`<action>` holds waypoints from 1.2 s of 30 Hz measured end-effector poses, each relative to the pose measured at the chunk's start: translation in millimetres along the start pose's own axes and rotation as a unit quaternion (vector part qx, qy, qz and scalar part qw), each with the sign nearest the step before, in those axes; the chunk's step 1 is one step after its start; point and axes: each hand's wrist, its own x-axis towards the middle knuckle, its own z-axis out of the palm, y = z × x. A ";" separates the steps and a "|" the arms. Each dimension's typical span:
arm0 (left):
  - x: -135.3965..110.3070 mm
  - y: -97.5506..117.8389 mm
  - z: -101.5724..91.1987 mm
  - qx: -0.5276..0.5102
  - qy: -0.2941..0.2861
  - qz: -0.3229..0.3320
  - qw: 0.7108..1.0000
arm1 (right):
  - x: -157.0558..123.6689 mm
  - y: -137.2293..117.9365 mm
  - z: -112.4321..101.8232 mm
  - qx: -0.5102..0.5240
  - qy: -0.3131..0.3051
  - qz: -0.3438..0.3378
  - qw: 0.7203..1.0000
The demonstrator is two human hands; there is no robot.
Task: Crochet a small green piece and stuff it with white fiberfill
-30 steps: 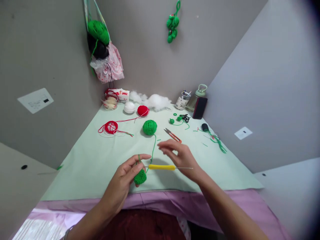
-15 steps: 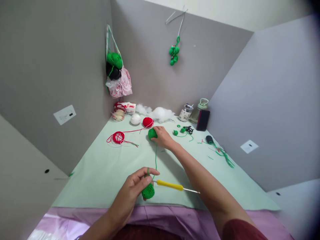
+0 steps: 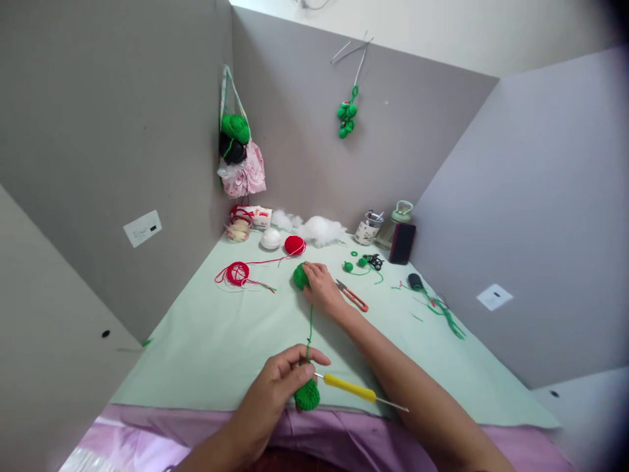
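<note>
My left hand (image 3: 282,383) pinches a small green crochet piece (image 3: 308,395) near the front edge of the table. A crochet hook with a yellow handle (image 3: 350,387) sticks out from it to the right, its near tip by my right forearm. Green yarn (image 3: 311,321) runs from the left fingers up to a green yarn ball (image 3: 301,276). My right hand (image 3: 322,288) is closed over the right side of that ball, further back on the table. Orange-handled thread snips (image 3: 352,296) lie just right of the right hand.
Red yarn ring (image 3: 238,274), red yarn ball (image 3: 295,246) and white ball (image 3: 270,239) lie left and behind. White stuffing (image 3: 322,231) lies along the back wall. Small green balls (image 3: 348,267), black scissors (image 3: 376,261), a phone (image 3: 402,244) and yarn scraps (image 3: 449,322) are to the right.
The view has shifted a little. My right hand stays on the green yarn ball, drawn slightly nearer, and the thread snips beside it now show. The left hand keeps its hold on the crochet piece.
</note>
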 end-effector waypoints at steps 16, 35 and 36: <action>-4.4 -11.0 6.0 0.024 -0.023 -0.012 0.999 | -7.0 -19.5 -5.4 -0.004 0.019 0.025 0.999; -1.7 -17.8 -1.6 0.053 -0.033 -0.021 0.998 | 3.4 26.8 -13.4 0.384 0.027 0.233 0.893; -0.9 -18.1 -2.2 0.053 -0.030 -0.023 0.998 | 5.4 34.7 -17.9 0.410 0.017 0.245 0.878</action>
